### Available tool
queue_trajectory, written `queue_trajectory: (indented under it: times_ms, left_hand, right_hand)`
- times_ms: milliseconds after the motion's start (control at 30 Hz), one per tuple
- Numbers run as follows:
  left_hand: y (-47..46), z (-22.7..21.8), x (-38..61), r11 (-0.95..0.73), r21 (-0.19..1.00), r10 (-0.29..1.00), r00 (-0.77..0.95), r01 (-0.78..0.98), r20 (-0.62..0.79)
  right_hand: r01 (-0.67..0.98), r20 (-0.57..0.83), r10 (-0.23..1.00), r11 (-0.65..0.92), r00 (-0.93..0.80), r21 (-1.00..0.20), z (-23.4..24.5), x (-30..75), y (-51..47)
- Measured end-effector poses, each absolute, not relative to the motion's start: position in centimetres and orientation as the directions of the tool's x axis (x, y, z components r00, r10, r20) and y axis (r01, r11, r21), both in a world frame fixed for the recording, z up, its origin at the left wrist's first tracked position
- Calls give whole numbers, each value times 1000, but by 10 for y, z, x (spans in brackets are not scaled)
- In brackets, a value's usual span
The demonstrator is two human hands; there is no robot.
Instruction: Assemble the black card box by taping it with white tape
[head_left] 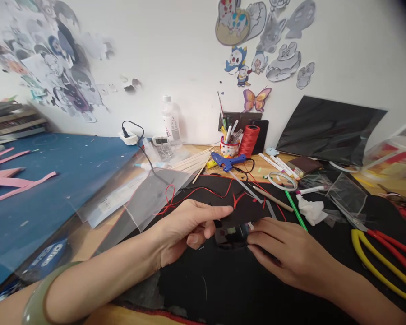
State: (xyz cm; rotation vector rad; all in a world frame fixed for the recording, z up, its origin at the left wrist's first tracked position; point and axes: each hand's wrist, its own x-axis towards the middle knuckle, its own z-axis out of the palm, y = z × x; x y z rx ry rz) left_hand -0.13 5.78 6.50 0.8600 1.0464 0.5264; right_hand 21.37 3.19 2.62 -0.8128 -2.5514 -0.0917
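Above the black mat (196,289), my left hand (189,225) pinches the near left edge of a flat black piece (242,218), its thumb lying on top. Beneath that piece is a dark, glossy object (230,237) with a small greenish patch; its kind is hard to make out. My right hand (284,253) has its fingers closed at the right side of both, and its thumb is hidden. Just behind the black piece, red cord (236,198) lies on the mat.
Behind the hands lie a blue glue gun (227,160), wooden sticks (194,160) and a red thread spool (249,141) beside a pen cup (229,146). Scissors with yellow and red handles (380,259) lie at right. Clear plastic sheets (155,192) cover the left side.
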Motion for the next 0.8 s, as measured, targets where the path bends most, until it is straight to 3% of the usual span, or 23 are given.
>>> queue_trajectory:
  times_ms: [500,667,800]
  left_hand:
    - [75,33,-3,366,922,880,276,122,-386]
    - [73,33,-1,316,933,909,228,171,-349]
    - [74,29,-1,274,941,928,202,198,-313]
  right_hand:
    - [615,609,521,786,-599,-68,8,224,41]
    - [627,567,718,669,-404,-400,12,216,39]
    - [605,326,939,325,-112,-727,18,203,43]
